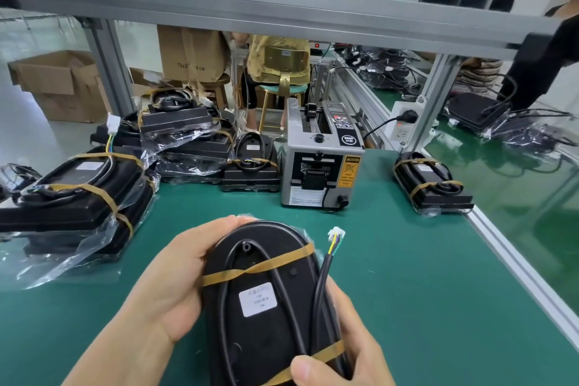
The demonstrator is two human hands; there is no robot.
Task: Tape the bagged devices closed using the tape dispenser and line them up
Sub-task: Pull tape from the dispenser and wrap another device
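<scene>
I hold a black bagged device (266, 294) over the green mat, its white label up and two rubber bands around it and its coiled cable. My left hand (175, 282) grips its left side and far end. My right hand (351, 351) grips its near right corner, thumb on the lower band. A cable end with a white connector (336, 233) sticks up at the right. The grey tape dispenser (322, 163) stands beyond, in the middle. One banded, bagged device (434, 183) lies alone to the dispenser's right.
A pile of bagged devices (81, 197) covers the left of the mat, with more stacked behind (188, 131). An aluminium frame bar (282, 9) crosses overhead. A power strip (404, 122) sits at the right post. A person sits on a stool (279, 66) beyond; cardboard boxes (59, 81) stand left.
</scene>
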